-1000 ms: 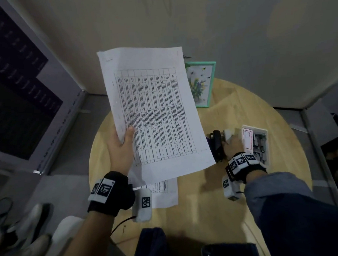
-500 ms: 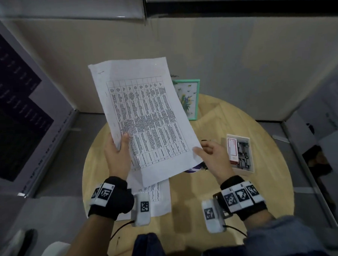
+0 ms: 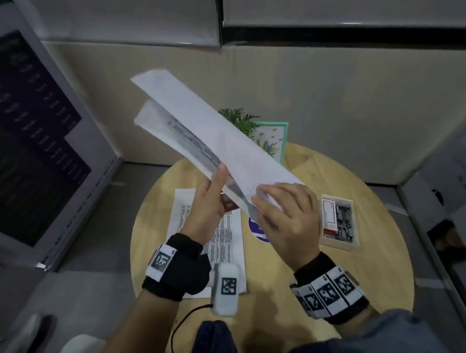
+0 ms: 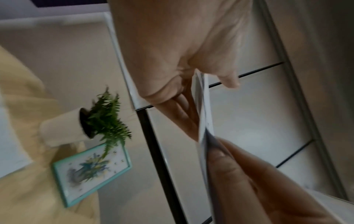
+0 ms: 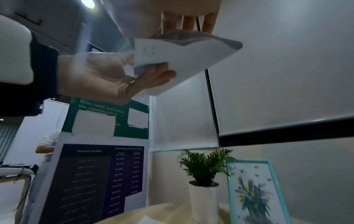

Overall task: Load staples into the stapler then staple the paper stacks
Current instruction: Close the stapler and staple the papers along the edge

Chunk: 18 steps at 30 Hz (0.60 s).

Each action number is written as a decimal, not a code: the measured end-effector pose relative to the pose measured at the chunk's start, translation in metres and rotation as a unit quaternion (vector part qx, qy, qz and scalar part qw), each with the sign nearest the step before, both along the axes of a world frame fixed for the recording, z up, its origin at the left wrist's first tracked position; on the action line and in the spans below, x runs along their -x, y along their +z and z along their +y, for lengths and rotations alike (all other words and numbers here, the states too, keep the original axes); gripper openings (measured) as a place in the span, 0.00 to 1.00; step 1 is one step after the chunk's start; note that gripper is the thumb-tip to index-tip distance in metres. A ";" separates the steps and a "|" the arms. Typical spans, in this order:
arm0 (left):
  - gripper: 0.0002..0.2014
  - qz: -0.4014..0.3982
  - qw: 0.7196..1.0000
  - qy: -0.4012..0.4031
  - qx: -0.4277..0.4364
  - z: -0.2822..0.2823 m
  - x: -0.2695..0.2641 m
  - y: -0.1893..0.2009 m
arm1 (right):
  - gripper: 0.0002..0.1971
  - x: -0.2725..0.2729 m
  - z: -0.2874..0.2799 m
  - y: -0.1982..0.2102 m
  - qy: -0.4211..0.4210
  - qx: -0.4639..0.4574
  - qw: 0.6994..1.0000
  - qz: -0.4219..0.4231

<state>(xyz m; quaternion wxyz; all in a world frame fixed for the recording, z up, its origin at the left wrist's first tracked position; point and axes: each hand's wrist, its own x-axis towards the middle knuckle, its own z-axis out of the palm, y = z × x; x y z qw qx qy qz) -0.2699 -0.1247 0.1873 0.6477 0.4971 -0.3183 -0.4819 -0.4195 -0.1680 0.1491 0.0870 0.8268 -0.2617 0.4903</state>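
Observation:
I hold a white printed paper stack (image 3: 224, 139) up over the round wooden table (image 3: 353, 278), tilted almost edge-on. My left hand (image 3: 219, 188) grips its near long edge, thumb on top. My right hand (image 3: 265, 199) pinches the near corner. The left wrist view shows the paper's edge (image 4: 205, 121) between my left hand (image 4: 199, 97) and the right hand's fingers (image 4: 249, 174). In the right wrist view my fingertips (image 5: 187, 28) sit on the paper's corner (image 5: 191, 60). A second printed stack (image 3: 224, 236) lies flat on the table. No stapler shows.
A small tray (image 3: 338, 245) at the right holds a red-and-white staple box (image 3: 329, 214) and dark clips. A purple round sticker (image 3: 256, 229) peeks out under my right hand. A potted plant (image 3: 239, 120) and a teal picture frame (image 3: 274, 141) stand at the table's back edge.
My right hand left the stapler's spot and took the paper's near corner. The stack swung from facing me to nearly edge-on and rose. The view tilted upward.

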 end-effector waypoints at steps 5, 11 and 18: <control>0.10 -0.033 0.997 -0.043 0.055 0.014 0.003 0.037 | 0.07 0.002 0.012 0.028 0.032 0.025 0.998 -0.042; 0.13 -0.040 0.993 -0.050 0.096 0.021 0.003 0.068 | 0.17 -0.001 0.020 0.051 0.107 0.000 0.986 -0.126; 0.20 -0.067 0.989 -0.059 0.119 0.023 0.006 0.081 | 0.17 -0.003 0.023 0.059 0.105 -0.003 0.982 -0.154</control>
